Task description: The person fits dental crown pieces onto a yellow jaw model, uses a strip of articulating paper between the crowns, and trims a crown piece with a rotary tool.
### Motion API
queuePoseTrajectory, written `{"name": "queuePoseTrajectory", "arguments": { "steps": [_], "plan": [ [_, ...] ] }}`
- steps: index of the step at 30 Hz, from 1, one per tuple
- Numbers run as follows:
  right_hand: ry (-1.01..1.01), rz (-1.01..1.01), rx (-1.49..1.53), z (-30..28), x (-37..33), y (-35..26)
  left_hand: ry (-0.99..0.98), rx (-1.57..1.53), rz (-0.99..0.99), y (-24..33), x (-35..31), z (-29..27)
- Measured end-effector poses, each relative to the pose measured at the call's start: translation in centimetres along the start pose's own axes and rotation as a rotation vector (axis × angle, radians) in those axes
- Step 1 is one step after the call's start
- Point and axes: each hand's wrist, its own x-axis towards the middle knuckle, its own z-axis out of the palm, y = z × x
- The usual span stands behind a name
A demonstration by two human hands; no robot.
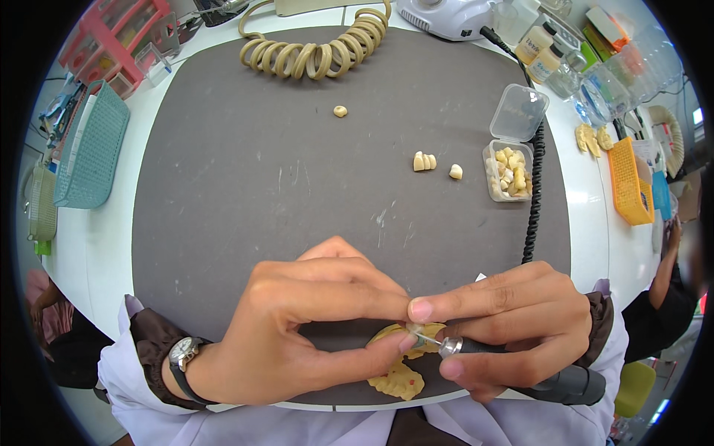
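Note:
My left hand [297, 320], a watch on its wrist, is closed, pinching a small pale tooth-like piece [413, 328] between thumb and index finger. In my right hand [520, 320] is a black rotary handpiece [569, 386], its thin metal bit pointing left against or close to that piece; I cannot tell whether they touch. My right index fingertip rests by the left fingertips. Under the hands lies a yellowish dental cast [398, 383], partly covered by my fingers. Farther off on the grey mat [245, 186] sit a joined group of tooth crowns [424, 161] and two single crowns [456, 172].
An open clear box [492, 178] of teeth stands right, beside the handpiece's black coiled cord [531, 223]. A beige coiled hose [320, 59] and white control unit [442, 16] are at the back. Teal [97, 149] and orange baskets [628, 186] flank the mat. Other people sit at both sides.

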Motion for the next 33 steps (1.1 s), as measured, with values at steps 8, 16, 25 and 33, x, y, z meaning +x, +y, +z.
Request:
{"name": "queuePoseTrajectory", "arguments": {
  "steps": [8, 16, 25, 33],
  "plan": [
    [0.071, 0.029, 0.047, 0.28, -0.34, 0.04, -0.013, 0.012, -0.01, 0.35, 0.17, -0.06],
    [0.017, 0.13, 0.098, -0.53, -0.63, -0.03, -0.014, 0.03, -0.077, 0.72, -0.03, -0.33],
    [0.011, 0.168, 0.096, -0.4, -0.3, -0.28, 0.006, 0.028, -0.101, 0.67, -0.19, -0.46],
    [-0.017, 0.157, 0.123, -0.57, -0.33, -0.24, -0.006, -0.007, -0.139, 0.65, -0.31, -0.49]
  ]
}}
